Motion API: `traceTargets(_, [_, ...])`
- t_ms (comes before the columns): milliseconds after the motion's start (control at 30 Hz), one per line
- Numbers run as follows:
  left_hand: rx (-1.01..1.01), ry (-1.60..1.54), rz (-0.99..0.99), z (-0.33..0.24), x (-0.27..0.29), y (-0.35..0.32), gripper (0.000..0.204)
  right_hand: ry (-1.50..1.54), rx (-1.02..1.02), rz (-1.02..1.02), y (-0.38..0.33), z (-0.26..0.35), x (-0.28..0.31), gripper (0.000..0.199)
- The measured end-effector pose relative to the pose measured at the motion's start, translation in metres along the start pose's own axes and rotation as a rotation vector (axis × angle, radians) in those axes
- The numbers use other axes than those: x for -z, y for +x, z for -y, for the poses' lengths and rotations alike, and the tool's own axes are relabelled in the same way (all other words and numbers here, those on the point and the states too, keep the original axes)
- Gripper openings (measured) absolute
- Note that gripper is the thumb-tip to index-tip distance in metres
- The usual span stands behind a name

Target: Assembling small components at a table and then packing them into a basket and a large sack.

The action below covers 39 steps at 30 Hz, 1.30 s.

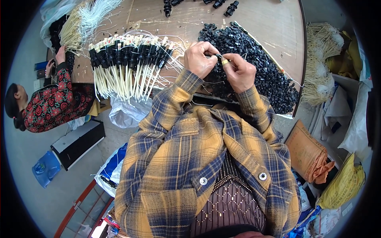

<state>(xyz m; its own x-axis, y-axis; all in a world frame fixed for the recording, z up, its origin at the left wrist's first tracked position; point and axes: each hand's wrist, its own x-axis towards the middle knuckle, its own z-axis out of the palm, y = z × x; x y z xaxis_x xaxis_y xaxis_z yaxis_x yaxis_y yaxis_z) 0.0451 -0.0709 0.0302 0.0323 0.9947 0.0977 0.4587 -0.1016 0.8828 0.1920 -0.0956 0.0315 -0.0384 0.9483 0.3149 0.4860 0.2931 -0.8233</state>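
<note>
In front of my chest, above the table's near edge, my left hand [199,59] and my right hand [239,73] meet with pinched fingertips. Between them is a small black plastic piece [218,55], mostly covered by the fingers. A yellow band wraps a digit of my right hand. Beneath and around the hands spreads a heap of small black plastic pieces [260,65], with a thin white wire among them. Left of my left hand lies a row of black connectors [129,57] with cream tubes toward me and white wires at their far ends.
A long thin stick [260,46] lies across the heap on the wooden table [274,18]. Loose black connectors [231,8] lie at the far side. Wire bundles [73,29] sit far left, near another person [51,99]. An orange sack [309,150] stands right.
</note>
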Motion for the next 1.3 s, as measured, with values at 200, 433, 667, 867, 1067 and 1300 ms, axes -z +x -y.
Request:
traceTargets(200, [-0.205,0.065,0.008,-0.006,-0.001,0.006,0.015,0.656,-0.366,0.047,0.006,-0.014,0.010,0.013])
traceTargets(433, [-0.095,-0.043,0.341,-0.010,0.008,0.005,0.030,1.202,-0.642,0.086,0.017,-0.010,0.027,0.014])
traceTargets(667, [-0.046,0.134,0.426,-0.010,0.024,0.003,0.034,-0.080,0.224,0.224,0.008,-0.016,0.029,0.022])
traceTargets(867, [-0.370,0.573,0.257,-0.013,0.021,-0.019,0.025,0.159,-0.158,0.500,0.005,-0.034,0.015,0.030])
traceTargets(1067, [-0.392,0.693,-0.021,0.000,0.051,-0.017,0.006,0.169,0.022,0.127,0.018,0.006,0.005,0.021])
traceTargets(1300, [-0.173,1.202,-0.589,0.036,0.119,-0.025,0.023,-0.299,0.488,0.314,-0.006,0.033,0.002,0.022])
